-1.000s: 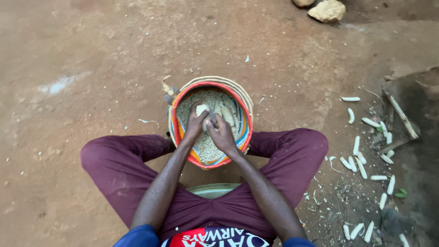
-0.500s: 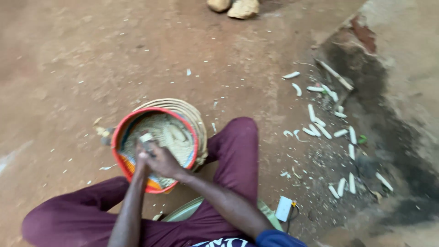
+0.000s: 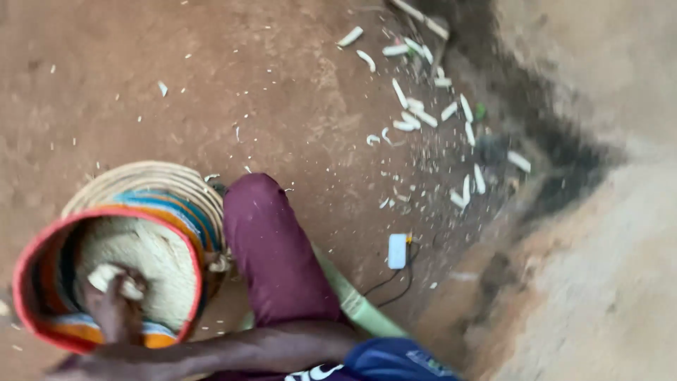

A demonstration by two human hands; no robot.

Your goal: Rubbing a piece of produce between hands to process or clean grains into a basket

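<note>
One woven basket of grain, hands together gripping one pale cob, one white phone

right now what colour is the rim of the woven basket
Red, on the woven basket holding pale grain; clearest in the head view.

Your view has swung right: the basket now sits at the lower left edge, and a small white device with its black cable has come into sight beside your knee.

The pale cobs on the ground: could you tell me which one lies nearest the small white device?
The upright cob pair just up-right of the white device; the other cobs lie farther up.
</note>
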